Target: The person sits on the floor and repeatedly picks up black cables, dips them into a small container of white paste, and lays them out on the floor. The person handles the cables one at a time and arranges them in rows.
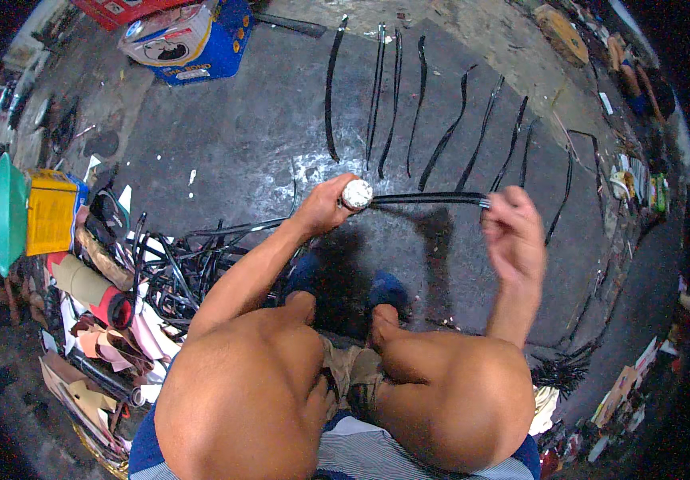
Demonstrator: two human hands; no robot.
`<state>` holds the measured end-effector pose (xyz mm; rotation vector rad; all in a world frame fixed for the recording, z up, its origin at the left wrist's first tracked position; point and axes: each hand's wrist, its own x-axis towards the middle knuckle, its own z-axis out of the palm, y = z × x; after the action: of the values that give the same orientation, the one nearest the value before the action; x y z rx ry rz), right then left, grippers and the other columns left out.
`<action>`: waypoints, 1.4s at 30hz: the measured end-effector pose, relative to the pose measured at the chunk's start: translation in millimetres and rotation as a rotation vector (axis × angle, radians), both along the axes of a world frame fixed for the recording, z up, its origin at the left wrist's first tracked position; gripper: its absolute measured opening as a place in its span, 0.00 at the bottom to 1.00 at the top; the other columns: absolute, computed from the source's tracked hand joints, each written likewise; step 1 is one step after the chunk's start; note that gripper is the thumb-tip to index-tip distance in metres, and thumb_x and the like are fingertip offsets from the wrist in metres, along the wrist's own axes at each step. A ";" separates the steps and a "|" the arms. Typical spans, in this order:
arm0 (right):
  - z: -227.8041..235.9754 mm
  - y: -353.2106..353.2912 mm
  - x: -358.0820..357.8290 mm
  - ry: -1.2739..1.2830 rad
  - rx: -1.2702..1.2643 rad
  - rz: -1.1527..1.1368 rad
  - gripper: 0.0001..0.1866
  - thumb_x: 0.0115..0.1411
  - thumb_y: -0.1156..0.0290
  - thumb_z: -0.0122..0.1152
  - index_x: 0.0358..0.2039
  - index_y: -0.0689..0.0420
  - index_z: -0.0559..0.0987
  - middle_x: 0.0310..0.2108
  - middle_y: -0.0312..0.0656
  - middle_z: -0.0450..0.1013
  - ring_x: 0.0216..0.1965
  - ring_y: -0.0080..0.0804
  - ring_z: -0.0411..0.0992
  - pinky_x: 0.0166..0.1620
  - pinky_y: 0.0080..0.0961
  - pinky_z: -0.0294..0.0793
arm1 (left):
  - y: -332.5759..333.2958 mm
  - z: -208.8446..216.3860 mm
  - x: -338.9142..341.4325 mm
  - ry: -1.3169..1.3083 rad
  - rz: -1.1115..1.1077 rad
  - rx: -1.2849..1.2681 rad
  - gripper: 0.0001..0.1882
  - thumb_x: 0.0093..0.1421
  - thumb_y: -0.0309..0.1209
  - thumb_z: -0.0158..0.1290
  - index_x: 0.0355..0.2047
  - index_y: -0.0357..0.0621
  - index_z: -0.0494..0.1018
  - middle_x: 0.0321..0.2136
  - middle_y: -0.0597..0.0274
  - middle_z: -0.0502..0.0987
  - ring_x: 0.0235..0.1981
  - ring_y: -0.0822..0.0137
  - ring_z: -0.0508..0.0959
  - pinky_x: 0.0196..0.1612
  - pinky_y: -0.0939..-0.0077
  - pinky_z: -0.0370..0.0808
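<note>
Presently: one strip held between two hands, layout apparently well advanced

The white-topped cylinder (357,194) is taken as the reference for all places. It is gripped by the left hand (325,210), with the fingers curled around its side; how much is covered beneath the palm cannot be told. A doubled black strip (429,198) is held out to the right of the cylinder, roughly level with it. Its near end meets the cylinder, though whether it is pressed on, wound or merely touched there is not shown. Its far end is pinched between thumb and fingertips by the right hand (514,232), which is slightly blurred.

Beyond the cylinder and fanning to its right, a row of black strips (330,96) is laid out on the dark floor sheet (217,136), set apart from one another; these are judged to be finished or set ready. To the lower left of the cylinder, a loose tangle of black strips (177,276) is heaped; it is judged to be stock not yet dealt with. The held strip is therefore read as mid-step, not yet laid down. Whether the whole heap is to be used cannot be determined.
</note>
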<state>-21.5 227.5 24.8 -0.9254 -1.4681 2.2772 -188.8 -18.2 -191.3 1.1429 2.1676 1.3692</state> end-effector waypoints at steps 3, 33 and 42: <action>57.8 17.8 43.1 0.190 0.029 -0.187 0.23 0.60 0.82 0.61 0.56 0.65 0.71 0.44 0.46 0.76 0.33 0.22 0.70 0.34 0.15 0.72 | 3.7 3.3 -0.9 -0.010 -0.011 0.004 0.25 0.54 0.29 0.67 0.51 0.41 0.72 0.44 0.48 0.80 0.48 0.45 0.80 0.49 0.59 0.77; -135.4 361.5 292.9 -1.248 0.744 -1.082 0.26 0.66 0.45 0.52 0.34 0.59 0.81 0.33 0.43 0.79 0.31 0.36 0.78 0.32 0.36 0.78 | -203.0 26.3 -53.2 -0.469 1.332 0.388 0.06 0.58 0.26 0.53 0.33 0.35 0.74 0.29 0.56 0.77 0.30 0.60 0.80 0.35 0.66 0.78; -237.5 54.3 62.4 -0.495 0.608 -0.084 0.22 0.52 0.74 0.70 0.48 0.57 0.78 0.42 0.44 0.80 0.35 0.29 0.78 0.41 0.29 0.78 | -307.5 223.2 -63.1 0.254 1.185 -0.088 0.16 0.61 0.24 0.53 0.50 0.37 0.77 0.38 0.58 0.79 0.36 0.64 0.77 0.41 0.70 0.76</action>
<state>40.9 281.8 -212.8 -1.3489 -2.0957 1.4330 -251.9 -325.7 31.9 -0.1590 3.2275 1.4832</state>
